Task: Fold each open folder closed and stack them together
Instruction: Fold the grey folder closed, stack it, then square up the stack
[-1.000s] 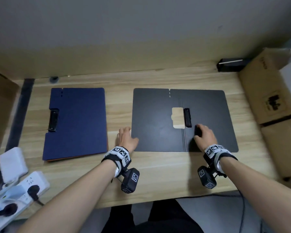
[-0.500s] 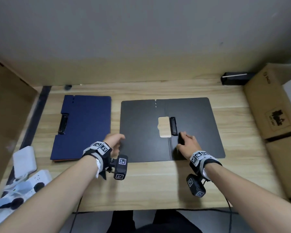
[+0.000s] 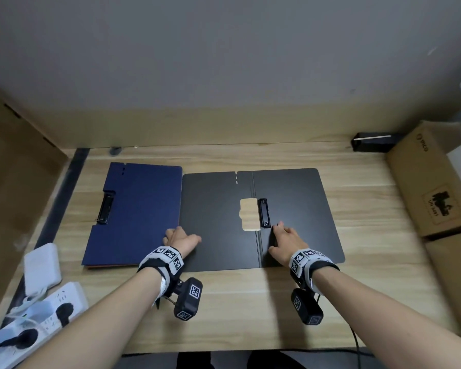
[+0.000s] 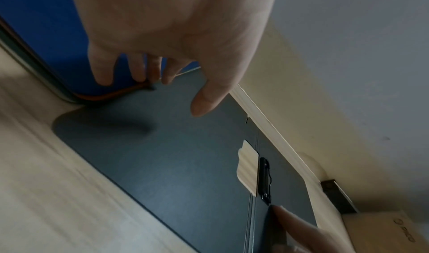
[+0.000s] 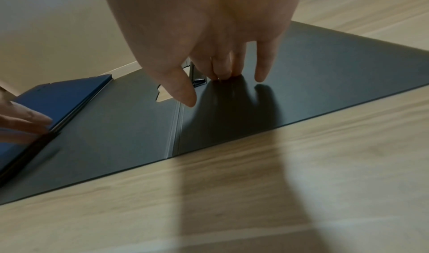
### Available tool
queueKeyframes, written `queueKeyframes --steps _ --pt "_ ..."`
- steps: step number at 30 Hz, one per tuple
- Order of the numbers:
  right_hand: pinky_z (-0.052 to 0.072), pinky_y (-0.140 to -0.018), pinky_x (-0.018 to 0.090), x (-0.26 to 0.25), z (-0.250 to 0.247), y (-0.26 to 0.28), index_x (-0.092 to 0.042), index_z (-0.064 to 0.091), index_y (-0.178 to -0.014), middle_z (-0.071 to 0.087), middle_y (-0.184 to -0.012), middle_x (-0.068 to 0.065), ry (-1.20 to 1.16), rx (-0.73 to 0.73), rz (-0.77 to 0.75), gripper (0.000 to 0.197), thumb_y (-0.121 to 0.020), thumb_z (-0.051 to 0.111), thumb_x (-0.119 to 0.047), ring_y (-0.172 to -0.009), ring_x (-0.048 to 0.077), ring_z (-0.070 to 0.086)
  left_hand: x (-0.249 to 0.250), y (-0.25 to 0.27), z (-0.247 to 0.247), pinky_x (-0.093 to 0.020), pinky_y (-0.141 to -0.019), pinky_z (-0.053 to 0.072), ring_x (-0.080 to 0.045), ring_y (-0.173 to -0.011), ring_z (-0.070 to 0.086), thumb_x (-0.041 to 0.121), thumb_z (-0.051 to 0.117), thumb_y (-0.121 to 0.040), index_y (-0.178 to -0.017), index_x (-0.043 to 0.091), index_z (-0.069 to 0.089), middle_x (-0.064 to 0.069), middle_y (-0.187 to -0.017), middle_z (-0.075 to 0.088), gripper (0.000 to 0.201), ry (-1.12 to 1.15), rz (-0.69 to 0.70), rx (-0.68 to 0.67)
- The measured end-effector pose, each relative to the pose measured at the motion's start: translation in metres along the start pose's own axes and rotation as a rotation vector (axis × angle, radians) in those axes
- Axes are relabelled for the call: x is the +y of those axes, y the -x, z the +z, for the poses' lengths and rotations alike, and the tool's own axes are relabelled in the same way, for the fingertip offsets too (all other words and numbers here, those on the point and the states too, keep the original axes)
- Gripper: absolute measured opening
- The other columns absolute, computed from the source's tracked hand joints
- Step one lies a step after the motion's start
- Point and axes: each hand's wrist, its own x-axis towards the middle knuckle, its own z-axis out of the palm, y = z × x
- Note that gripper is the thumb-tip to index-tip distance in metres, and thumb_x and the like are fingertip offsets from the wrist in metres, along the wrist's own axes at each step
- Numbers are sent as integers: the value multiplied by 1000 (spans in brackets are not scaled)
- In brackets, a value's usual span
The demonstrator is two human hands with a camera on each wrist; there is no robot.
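A black folder [image 3: 216, 222] lies open and flat on the middle of the wooden table [image 3: 250, 310], with a black clip [image 3: 263, 213] beside its spine. A closed blue folder [image 3: 139, 209] lies to its left, and their edges meet. My left hand [image 3: 180, 237] is at that seam; in the left wrist view its fingertips [image 4: 139, 77] touch where the blue folder [image 4: 46, 27] meets the black folder [image 4: 162, 165], with the thumb above the black cover. My right hand [image 3: 282, 235] presses straight fingertips [image 5: 225, 76] on the black folder's [image 5: 325, 73] right half, just below the clip [image 5: 197, 75].
Cardboard boxes [image 3: 431, 187] line the table's right side, and a small black box [image 3: 373, 141] sits at the back right corner. A white adapter [image 3: 41, 267] and a power strip [image 3: 37, 315] with plugs lie at the front left. A wall closes the back.
The black folder has slid left under both hands until its left edge meets the blue folder. The gap between the two folders has closed.
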Motion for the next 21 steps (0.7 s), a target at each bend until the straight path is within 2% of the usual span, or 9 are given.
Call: queueKeyframes --steps 3,6,8,11,15,18,21 --pt "36 -113 46 3 -1 0 -15 33 -142 16 -164 5 13 -14 0 60 -87 52 -27 -146 26 25 4 2 12 -42 -113 30 -37 -141 29 33 63 -87 -148 5 33 -17 -153 26 73 43 -23 -36" --pt "35 -114 47 5 -4 2 -16 33 -143 19 -163 6 4 -29 -3 61 -86 53 -27 -145 26 27 4 2 19 -44 -112 33 -37 -140 30 33 65 -84 -146 4 34 -17 -151 26 75 87 -59 -26" --pt "37 -112 48 6 -4 3 -16 36 -140 24 -160 7 -13 -40 -3 58 -86 53 -27 -143 27 30 4 -2 23 -44 -112 33 -37 -139 34 31 68 -82 -146 4 32 -17 -152 33 78 202 -71 -68" --pt "38 -111 48 8 -5 2 -16 38 -138 29 -158 9 -22 -50 -1 56 -86 53 -29 -141 28 33 8 -2 29 -45 -108 38 -35 -129 46 31 69 -79 -141 4 38 -17 -143 47 75 360 -80 -105" --pt "36 -113 45 8 -6 -2 -16 34 -143 23 -162 9 -4 -68 3 62 -85 51 -31 -144 28 30 16 9 37 -44 -112 29 -34 -140 27 32 65 -82 -140 6 41 -15 -149 31 68 152 -15 10" --pt "39 -109 44 14 -8 -3 -18 35 -142 27 -160 6 53 -58 -4 62 -83 49 -31 -142 27 32 10 8 38 -42 -112 27 -33 -138 25 30 64 -83 -140 4 41 -10 -151 24 67 89 -11 19" --pt "37 -111 44 19 -7 -1 -17 33 -145 26 -161 4 123 -24 1 63 -85 51 -30 -143 26 31 7 5 37 -43 -112 26 -33 -138 25 29 64 -82 -141 8 41 -9 -150 24 67 88 -14 17"
